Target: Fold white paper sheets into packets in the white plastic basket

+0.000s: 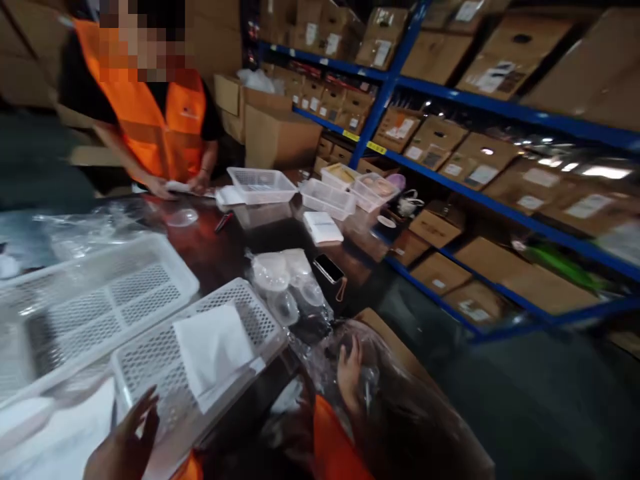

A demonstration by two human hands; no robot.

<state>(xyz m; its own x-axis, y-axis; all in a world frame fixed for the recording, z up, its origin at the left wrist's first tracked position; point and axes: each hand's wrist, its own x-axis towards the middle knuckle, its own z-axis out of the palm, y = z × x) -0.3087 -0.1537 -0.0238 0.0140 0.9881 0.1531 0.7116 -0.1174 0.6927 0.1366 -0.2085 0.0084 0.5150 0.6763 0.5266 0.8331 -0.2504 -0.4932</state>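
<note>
My left hand (125, 437) is at the lower left with its fingers stretched and apart, holding nothing. It hovers at the near left corner of a white mesh basket (145, 363). A folded white sheet (215, 350), paper or cloth, lies in that basket. My right hand (351, 373) is open, fingers spread, over a clear plastic liner (400, 393) in a cardboard box (395, 343). Whether it touches the plastic I cannot tell. Just beyond, clear plastic bags hold several round translucent cups or bowls (283, 307).
A larger white mesh basket (170, 257) stands at left. Behind the bags are a phone (329, 269), a white stack (323, 228) and several white baskets (327, 199). Across the dark table (240, 247), a person in an orange vest (160, 127) handles something white. Blue shelving (385, 87) with cartons lines the right.
</note>
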